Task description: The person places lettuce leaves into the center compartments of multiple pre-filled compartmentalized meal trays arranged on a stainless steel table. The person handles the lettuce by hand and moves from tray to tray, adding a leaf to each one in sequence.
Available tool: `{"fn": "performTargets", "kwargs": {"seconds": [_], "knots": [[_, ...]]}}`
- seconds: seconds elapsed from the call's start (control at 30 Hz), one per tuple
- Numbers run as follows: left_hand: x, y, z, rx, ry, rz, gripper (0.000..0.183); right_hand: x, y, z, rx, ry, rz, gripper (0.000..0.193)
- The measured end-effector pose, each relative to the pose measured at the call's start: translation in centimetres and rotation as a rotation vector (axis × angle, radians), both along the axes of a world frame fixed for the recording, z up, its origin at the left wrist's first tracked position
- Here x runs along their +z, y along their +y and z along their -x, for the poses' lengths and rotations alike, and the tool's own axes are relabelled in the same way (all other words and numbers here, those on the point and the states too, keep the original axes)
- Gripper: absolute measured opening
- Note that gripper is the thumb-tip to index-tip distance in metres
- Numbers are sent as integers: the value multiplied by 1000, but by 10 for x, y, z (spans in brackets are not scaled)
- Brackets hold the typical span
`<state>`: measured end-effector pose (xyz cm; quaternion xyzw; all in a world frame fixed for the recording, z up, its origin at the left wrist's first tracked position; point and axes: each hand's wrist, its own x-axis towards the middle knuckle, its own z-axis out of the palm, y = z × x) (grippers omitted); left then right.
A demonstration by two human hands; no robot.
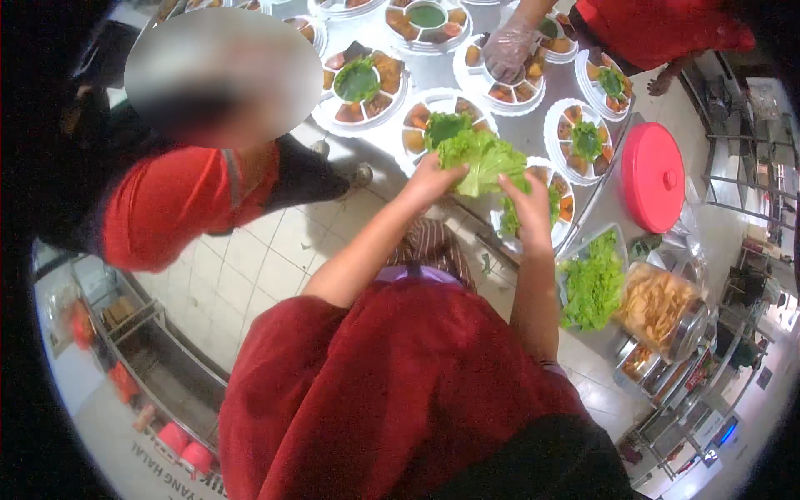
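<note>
lettuce (479, 162) pinched in both half-closed hands (439, 177) (532, 204); seemingly just over divided plates (442, 95)

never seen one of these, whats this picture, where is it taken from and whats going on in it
There is no machine here: a person works with two bare hands. The one picture comes from a wide camera worn on their head, looking down, so straight edges bend near the rim. The dark red clothing at the bottom is theirs.

The left hand and right hand hold lettuce up between them. Beyond it, divided plates of food stand on a metal table. A co-worker's gloved hand is at one plate. To the right are a round pink lid, a tub with more lettuce, and what look like crackers.
</note>
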<state>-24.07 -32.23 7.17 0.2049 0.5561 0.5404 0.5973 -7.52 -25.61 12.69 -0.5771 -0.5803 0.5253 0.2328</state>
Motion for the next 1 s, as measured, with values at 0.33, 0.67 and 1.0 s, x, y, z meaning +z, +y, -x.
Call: {"fn": "performTargets", "kwargs": {"seconds": [0.33,0.67,1.0], "knots": [[-8,95,28,43,393,-43,30,-50,113,9,74,-69,-65,48],[4,136,47,-134,582,160,25,-72,146,11,117,-29,-119,35],[-18,140,63,-262,536,262,20,-58,135,27,81,-308,-108,31]]}}
